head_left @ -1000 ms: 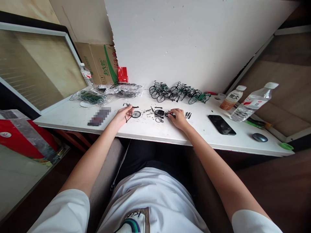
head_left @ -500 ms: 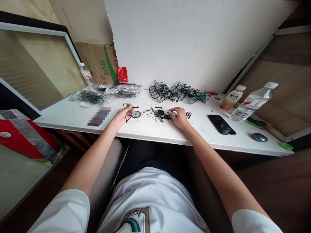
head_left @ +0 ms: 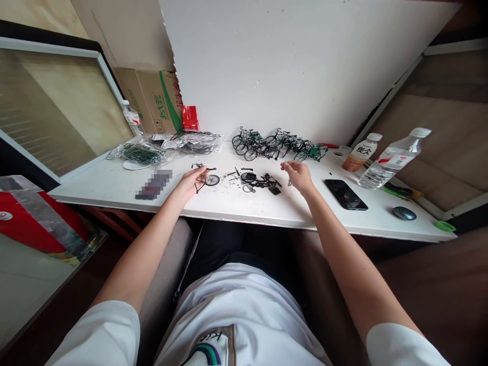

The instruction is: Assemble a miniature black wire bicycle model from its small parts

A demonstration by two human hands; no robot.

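Holds a partly assembled miniature bicycle (head_left: 212,180) in the left hand (head_left: 191,182); pinches the right hand (head_left: 300,176) narrow, cannot tell around what, near black bicycle parts (head_left: 249,177) to its left.

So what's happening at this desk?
A person sits at a white table with small bicycle pieces. The left hand holds a thin black part, next to a spoked wheel. The right hand is to the right of the loose black parts, fingers drawn together; whether it grips anything is unclear. Several miniature bicycles stand together toward the back, right of some plastic bags of parts.
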